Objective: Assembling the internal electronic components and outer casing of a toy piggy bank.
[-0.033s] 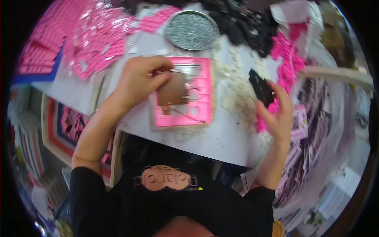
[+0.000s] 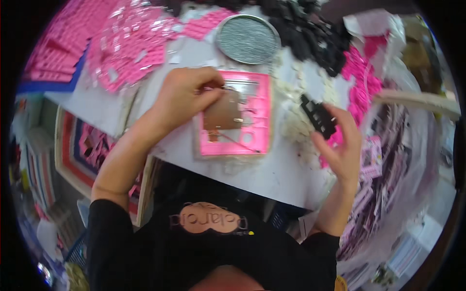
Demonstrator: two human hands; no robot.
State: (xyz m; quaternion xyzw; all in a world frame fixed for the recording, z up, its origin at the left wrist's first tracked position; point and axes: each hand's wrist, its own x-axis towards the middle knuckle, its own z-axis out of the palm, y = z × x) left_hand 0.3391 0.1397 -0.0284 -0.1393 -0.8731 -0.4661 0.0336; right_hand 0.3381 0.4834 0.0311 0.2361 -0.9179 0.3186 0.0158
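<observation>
A pink plastic tray with moulded compartments (image 2: 262, 116) lies on the white table before me. A smooth brown panel (image 2: 221, 114) covers its left part, and a thin rod (image 2: 240, 143) slants across the lower compartments. My left hand (image 2: 187, 97) is at the tray's upper left, thumb and forefinger pinched over the panel's top edge; what sits between the fingertips is too small to make out. To the right of the tray, my right hand (image 2: 344, 145) grips a black plastic piece with notches (image 2: 318, 116) between thumb and fingers, raised above cream-coloured parts (image 2: 296, 128).
A round tin of fine silvery pieces (image 2: 248, 39) stands behind the tray. Bagged pink parts (image 2: 128, 53) lie at the far left, black parts (image 2: 310, 29) at the far right. Beside the table are a crate (image 2: 60, 145) and a large clear bag (image 2: 388, 189).
The black piece has turned in my right hand, and its notched face now shows. My left hand keeps its place at the tray. The whole view has shifted slightly.
</observation>
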